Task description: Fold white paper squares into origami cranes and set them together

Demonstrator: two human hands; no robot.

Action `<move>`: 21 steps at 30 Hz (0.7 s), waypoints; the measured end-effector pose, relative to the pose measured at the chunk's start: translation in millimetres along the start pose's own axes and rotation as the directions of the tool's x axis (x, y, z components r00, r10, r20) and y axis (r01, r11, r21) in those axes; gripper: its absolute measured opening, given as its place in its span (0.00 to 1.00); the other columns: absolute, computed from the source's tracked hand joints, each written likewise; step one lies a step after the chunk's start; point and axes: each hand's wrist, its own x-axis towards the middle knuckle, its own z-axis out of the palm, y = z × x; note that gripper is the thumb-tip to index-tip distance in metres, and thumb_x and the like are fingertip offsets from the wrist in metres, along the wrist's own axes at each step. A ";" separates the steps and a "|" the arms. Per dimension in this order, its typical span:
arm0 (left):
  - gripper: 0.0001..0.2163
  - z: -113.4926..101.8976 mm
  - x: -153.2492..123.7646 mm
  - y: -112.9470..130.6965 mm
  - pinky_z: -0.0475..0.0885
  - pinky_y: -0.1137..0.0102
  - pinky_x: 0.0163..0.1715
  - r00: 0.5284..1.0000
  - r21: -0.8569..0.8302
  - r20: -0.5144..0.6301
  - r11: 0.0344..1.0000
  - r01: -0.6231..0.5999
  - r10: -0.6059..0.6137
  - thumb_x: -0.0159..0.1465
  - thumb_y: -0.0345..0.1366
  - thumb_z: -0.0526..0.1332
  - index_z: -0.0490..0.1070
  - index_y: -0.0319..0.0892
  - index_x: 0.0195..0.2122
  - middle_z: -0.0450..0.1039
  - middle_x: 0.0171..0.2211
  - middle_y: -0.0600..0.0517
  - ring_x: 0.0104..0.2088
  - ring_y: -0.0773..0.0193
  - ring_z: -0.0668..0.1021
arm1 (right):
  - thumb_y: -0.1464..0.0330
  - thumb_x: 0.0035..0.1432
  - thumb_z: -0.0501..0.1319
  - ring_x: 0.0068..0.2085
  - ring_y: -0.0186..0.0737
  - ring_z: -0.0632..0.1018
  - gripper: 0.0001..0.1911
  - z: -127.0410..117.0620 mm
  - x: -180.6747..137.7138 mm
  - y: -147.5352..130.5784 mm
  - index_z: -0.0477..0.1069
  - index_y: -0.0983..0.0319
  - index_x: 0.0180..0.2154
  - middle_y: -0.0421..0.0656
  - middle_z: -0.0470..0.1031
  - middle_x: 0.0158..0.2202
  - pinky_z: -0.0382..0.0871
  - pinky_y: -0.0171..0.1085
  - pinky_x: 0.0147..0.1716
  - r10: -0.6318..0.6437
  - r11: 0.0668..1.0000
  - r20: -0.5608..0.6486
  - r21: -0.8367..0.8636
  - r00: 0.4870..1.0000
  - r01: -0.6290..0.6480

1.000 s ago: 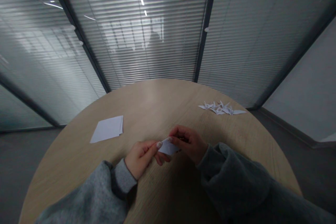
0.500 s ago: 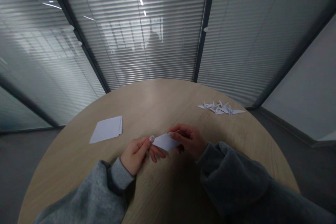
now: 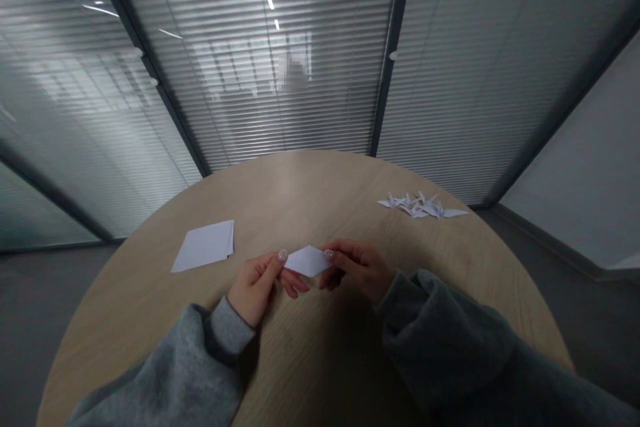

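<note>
A small white folded paper (image 3: 307, 261), roughly diamond-shaped, is held up between my two hands just above the table. My left hand (image 3: 263, 281) pinches its left corner, thumb on top and fingers underneath. At the opposite corner, my right hand (image 3: 359, 268) grips the paper with the thumb on its face and the fingers curled behind. The back of the paper is hidden, so its rear folds cannot be made out.
White paper sheets (image 3: 204, 247) lie stacked on the left of the round wooden table (image 3: 300, 193). Several folded paper cranes (image 3: 420, 205) sit in a cluster near the right edge. Glass panels with blinds (image 3: 310, 107) stand behind the table.
The folded paper has turned and shifted slightly left and up, now level between both hands. My right thumb has moved to its right corner. The sheets and cranes stay put.
</note>
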 end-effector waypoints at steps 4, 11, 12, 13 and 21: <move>0.23 0.7 1.0 1.8 0.56 0.75 0.13 0.999 -0.067 0.000 0.997 0.036 -0.036 0.59 0.53 0.54 0.72 0.39 0.21 0.77 0.19 0.48 0.16 0.67 0.71 | 0.50 0.45 0.64 0.19 0.32 0.74 0.24 0.8 0.5 0.5 0.70 0.65 0.31 0.40 0.76 0.19 0.69 0.32 0.21 0.006 1.000 0.021 0.021 1.000 -0.007; 0.23 -1.5 4.3 -4.4 0.53 0.76 0.10 0.993 -0.184 0.043 0.976 0.114 -0.108 0.57 0.54 0.55 0.71 0.38 0.19 0.77 0.20 0.47 0.15 0.68 0.72 | 0.50 0.46 0.64 0.20 0.33 0.75 0.24 1.4 0.9 1.2 0.69 0.65 0.34 0.39 0.75 0.18 0.69 0.32 0.21 0.038 0.998 0.055 0.038 0.998 -0.040; 0.23 -1.2 3.9 -3.8 0.53 0.76 0.10 0.993 -0.178 0.044 0.977 0.115 -0.109 0.57 0.54 0.55 0.72 0.38 0.20 0.77 0.20 0.46 0.15 0.68 0.72 | 0.50 0.46 0.64 0.20 0.33 0.75 0.25 1.4 0.9 1.3 0.69 0.65 0.34 0.39 0.75 0.18 0.69 0.32 0.21 0.050 0.998 0.059 0.034 0.997 -0.052; 0.23 -0.7 3.2 -2.8 0.54 0.76 0.10 0.993 -0.162 0.047 0.981 0.111 -0.105 0.57 0.54 0.55 0.72 0.37 0.20 0.78 0.20 0.46 0.15 0.68 0.72 | 0.50 0.45 0.64 0.20 0.33 0.75 0.25 1.3 0.8 1.5 0.69 0.64 0.34 0.38 0.74 0.18 0.69 0.32 0.21 0.062 0.998 0.059 0.026 0.996 -0.064; 0.22 4.9 -2.6 4.7 0.55 0.76 0.12 0.996 -0.016 0.079 0.999 0.040 -0.039 0.60 0.52 0.52 0.72 0.39 0.23 0.78 0.22 0.48 0.17 0.68 0.73 | 0.50 0.36 0.69 0.21 0.31 0.73 0.25 2.6 -1.3 -0.1 0.70 0.65 0.27 0.37 0.73 0.19 0.66 0.32 0.24 0.212 0.976 0.092 -0.076 0.973 -0.206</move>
